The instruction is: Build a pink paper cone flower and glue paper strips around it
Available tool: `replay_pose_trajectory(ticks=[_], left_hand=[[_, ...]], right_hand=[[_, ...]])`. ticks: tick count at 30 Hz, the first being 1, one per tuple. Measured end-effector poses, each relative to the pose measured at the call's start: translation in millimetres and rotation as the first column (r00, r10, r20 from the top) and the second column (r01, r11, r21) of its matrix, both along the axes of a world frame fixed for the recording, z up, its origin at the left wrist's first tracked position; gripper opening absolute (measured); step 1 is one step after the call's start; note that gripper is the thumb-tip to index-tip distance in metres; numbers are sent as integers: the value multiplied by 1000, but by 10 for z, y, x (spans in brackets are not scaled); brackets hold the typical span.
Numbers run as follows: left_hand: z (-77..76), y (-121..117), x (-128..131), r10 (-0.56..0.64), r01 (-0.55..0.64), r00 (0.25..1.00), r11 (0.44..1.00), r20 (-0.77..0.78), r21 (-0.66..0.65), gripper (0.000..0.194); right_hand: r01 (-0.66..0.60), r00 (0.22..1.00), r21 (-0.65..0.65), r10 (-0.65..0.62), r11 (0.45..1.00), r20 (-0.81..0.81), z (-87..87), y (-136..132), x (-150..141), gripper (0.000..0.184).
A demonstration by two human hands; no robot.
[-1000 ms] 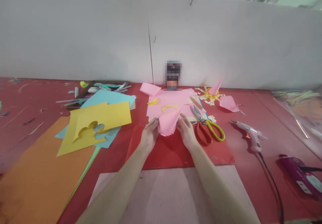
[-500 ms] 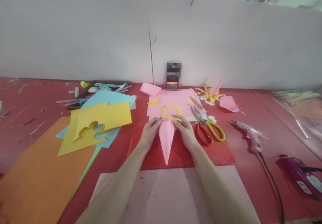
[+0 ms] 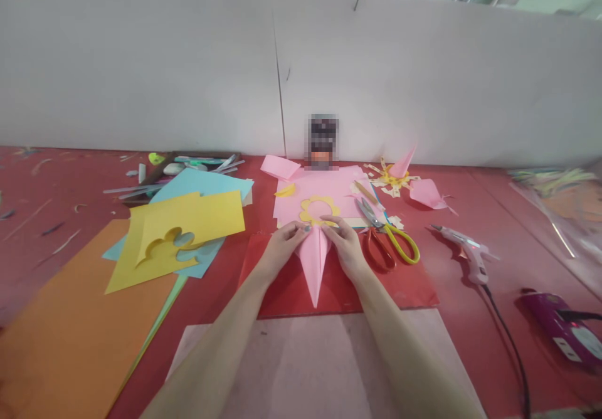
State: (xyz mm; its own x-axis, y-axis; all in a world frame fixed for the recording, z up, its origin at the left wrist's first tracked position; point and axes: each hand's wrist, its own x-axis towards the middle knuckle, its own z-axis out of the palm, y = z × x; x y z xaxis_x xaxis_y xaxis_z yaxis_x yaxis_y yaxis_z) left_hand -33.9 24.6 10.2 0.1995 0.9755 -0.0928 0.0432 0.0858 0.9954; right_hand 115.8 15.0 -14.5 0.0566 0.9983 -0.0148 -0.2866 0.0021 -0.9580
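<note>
Between my two hands is a pink paper cone [image 3: 313, 268], its tip pointing down toward me and a seam running along its front. My left hand [image 3: 285, 246] pinches the upper left edge of the cone. The fingers of my right hand [image 3: 344, 242] grip its upper right edge near the seam. Just beyond the cone's wide end lies a yellow paper flower ring [image 3: 305, 208] on pink paper sheets [image 3: 348, 184]. Below the cone is a red board [image 3: 282, 297]. To the right of my right hand rest scissors [image 3: 392, 237] with one red and one yellow handle.
A glue gun [image 3: 470, 253] lies at right, its cord trailing, near a purple power strip [image 3: 559, 328]. Left are yellow [image 3: 136, 256], blue [image 3: 211, 184] and orange [image 3: 84, 306] papers. A finished pink cone [image 3: 403, 163] with yellow pieces stands at the back before a white wall [image 3: 188, 61].
My left hand has shifted slightly inward and right along the cone's edge. The cone looks narrower, and its tip has swung a little to the right.
</note>
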Motion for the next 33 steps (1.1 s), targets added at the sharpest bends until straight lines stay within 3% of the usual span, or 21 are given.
replay_pose_trajectory(ticks=[6,13,23,33], left_hand=[[38,-16,46,51,-51,998,999,-32,0,30],[-27,10,40,132,-132,991,991,6,-12,32],[4,-5,32,-10,10,1000,1000,-2,-16,27],[-97,30,8,103,-91,980,993,169,-81,27]], right_hand=[[-34,999,-1,34,999,3,46,-16,-8,30],[-74,997,28,74,997,23,109,-45,-19,32],[-45,997,-3,45,999,64,67,-36,3,29],[-37,999,19,37,999,12,82,-24,-31,29]])
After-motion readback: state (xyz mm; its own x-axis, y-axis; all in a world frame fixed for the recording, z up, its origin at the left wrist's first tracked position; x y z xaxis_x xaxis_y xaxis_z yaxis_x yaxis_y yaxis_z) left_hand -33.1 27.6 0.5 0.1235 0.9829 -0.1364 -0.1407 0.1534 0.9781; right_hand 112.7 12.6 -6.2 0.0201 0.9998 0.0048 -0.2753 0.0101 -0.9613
